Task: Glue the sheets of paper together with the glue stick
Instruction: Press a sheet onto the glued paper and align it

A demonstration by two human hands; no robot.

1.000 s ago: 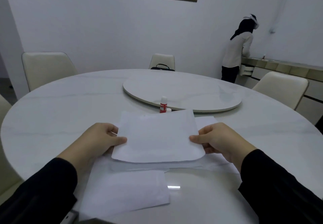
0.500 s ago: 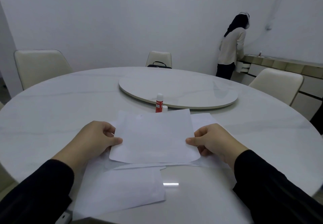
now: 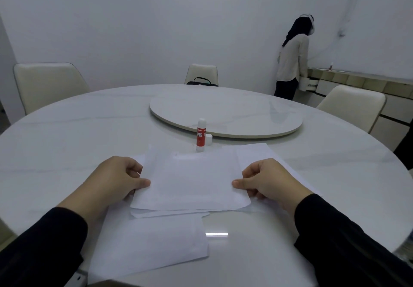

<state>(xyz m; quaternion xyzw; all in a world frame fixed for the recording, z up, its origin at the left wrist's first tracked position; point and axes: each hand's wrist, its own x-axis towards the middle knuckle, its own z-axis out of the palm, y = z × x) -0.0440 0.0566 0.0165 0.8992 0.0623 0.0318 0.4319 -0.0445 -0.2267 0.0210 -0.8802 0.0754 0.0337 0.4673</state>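
round marble table [image 3: 67,143]; left hand [image 3: 116,179], right hand [image 3: 268,181] each grip pinched on top sheet [image 3: 192,181].

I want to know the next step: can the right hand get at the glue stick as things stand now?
Probably not at once: the right hand pinches the top sheet. Once it lets go, nothing stands before the upright glue stick.
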